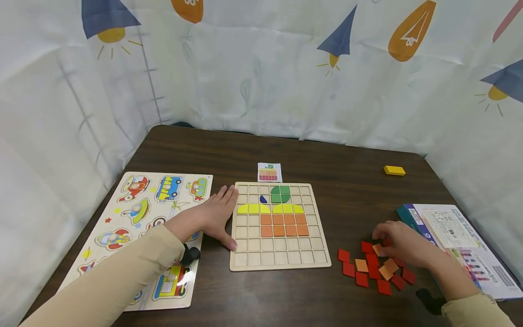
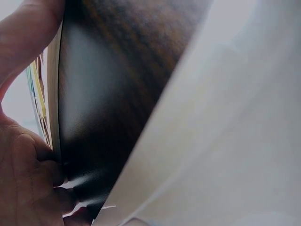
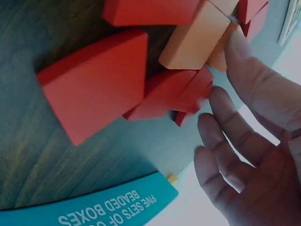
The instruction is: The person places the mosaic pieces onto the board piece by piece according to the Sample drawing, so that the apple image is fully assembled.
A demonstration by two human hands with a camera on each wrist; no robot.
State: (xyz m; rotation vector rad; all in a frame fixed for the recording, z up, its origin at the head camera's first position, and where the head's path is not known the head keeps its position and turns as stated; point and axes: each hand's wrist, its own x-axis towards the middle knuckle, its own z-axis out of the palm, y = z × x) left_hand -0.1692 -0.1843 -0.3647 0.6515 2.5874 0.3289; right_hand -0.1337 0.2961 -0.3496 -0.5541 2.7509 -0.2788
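Wooden grid board lay flat on the dark desk in front of us, partly filled: green pieces near the top, a small blue piece beside them, a row of yellow pieces below, and two rows of orange squares under that. Our left hand rested flat against the board's left edge, fingers straight and spread, thumb along the lower side, holding nothing. In the left wrist view we saw the fingers against the board's edge, little else clear.

Our right hand sat over a loose pile of red and orange tiles on the desk, right of the board and apart from it. Fingertips touched an orange tile at the top of the pile. In the right wrist view the fingers were lightly bent and open, one tip touching the orange tile; we could not tell whether it was actually pinched.

A small pattern card lay just behind the board. A vehicle puzzle lay left, under our left forearm. A teal-edged booklet lay at right, next to the pile. A yellow block sat alone, far right.
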